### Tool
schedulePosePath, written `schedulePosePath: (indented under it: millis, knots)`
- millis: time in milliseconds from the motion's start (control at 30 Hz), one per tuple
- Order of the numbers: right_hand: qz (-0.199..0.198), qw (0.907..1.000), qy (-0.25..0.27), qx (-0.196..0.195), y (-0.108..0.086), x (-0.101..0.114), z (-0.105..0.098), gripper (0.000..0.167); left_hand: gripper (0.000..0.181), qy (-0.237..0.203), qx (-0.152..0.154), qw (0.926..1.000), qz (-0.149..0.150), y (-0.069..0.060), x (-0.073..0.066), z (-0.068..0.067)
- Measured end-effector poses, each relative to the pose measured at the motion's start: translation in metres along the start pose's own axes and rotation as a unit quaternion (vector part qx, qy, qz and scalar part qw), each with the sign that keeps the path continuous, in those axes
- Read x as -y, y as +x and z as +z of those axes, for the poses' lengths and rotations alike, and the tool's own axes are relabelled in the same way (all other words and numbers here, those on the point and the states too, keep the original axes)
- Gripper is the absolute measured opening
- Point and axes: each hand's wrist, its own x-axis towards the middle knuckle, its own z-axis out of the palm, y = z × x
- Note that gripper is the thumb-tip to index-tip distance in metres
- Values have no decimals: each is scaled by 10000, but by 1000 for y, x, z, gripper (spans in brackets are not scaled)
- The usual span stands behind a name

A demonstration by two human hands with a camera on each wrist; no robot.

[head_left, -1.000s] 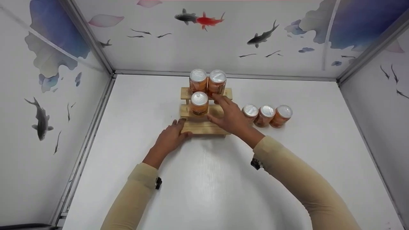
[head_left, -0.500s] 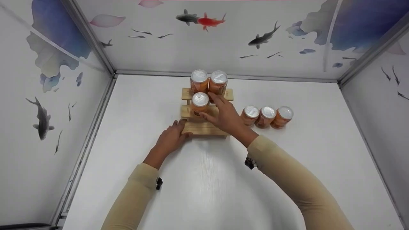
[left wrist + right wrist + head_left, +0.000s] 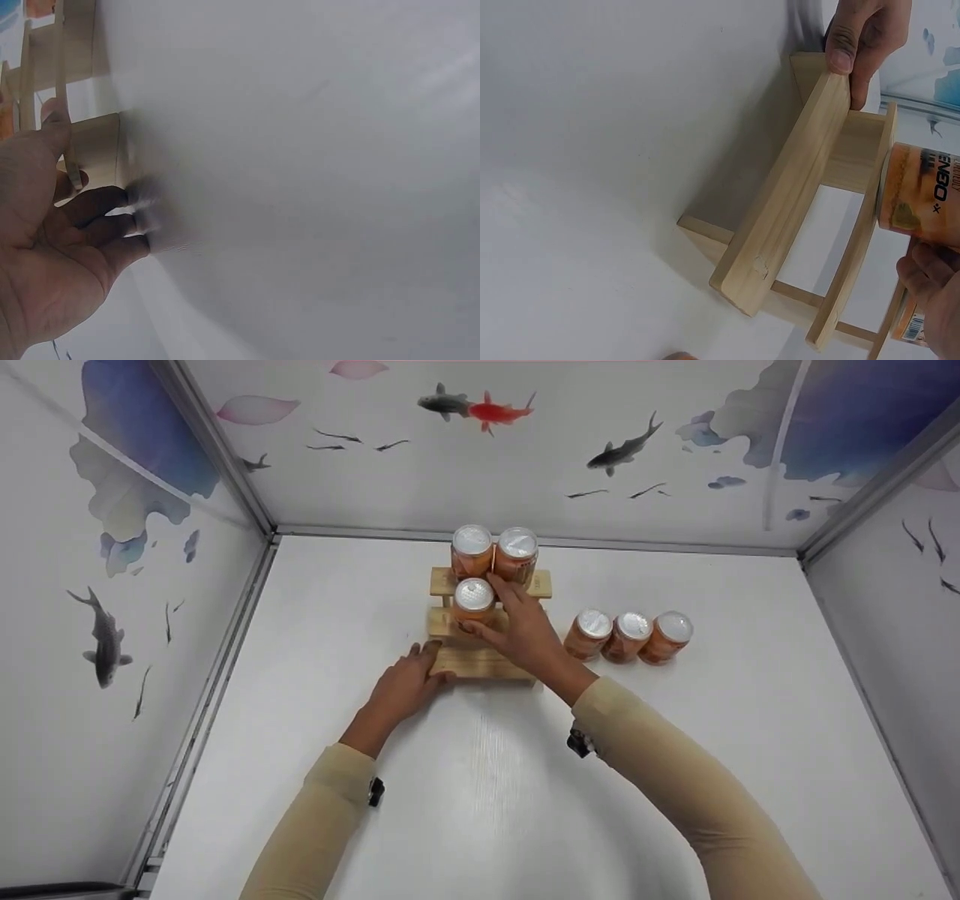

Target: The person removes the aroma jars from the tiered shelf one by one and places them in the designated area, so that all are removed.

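Note:
A three-tier wooden rack [image 3: 480, 661] stands near the back of the table. My left hand [image 3: 403, 684] pinches the left end of its lowest board, the thumb [image 3: 841, 60] on top and a finger beneath. On the middle tier stands an orange can [image 3: 474, 604] with a silver lid, its printed side [image 3: 919, 191] showing in the right wrist view. My right hand [image 3: 529, 634] grips this can from the right, thumb in front and fingers behind. Two similar cans, a left one [image 3: 472, 556] and a right one [image 3: 516, 559], stand side by side on the top tier.
To the right of the rack, three more orange cans stand in a row on the white table [image 3: 450, 795]: a near one [image 3: 587, 639], a middle one [image 3: 627, 642] and an outer one [image 3: 664, 643]. Panels painted with fish enclose the table behind and at both sides.
My right hand has moved left from beside the middle-tier can, and its thumb and fingers now close round it. The left hand stays on the rack's lowest board.

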Motion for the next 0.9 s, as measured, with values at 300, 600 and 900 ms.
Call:
schedulePosePath:
  millis: [300, 600, 900]
  knots:
    - [7, 10000, 75, -48, 1, 2, 5, 81, 73, -10, 3, 10000, 29, 1, 1, 0]
    - [-30, 9997, 182, -127, 3, 2, 6, 76, 74, 59, -33, 9999, 76, 2, 2, 2]
    - [-109, 9996, 111, -247, -1, 1, 2, 74, 74, 12, -84, 9999, 100, 0, 2, 0]
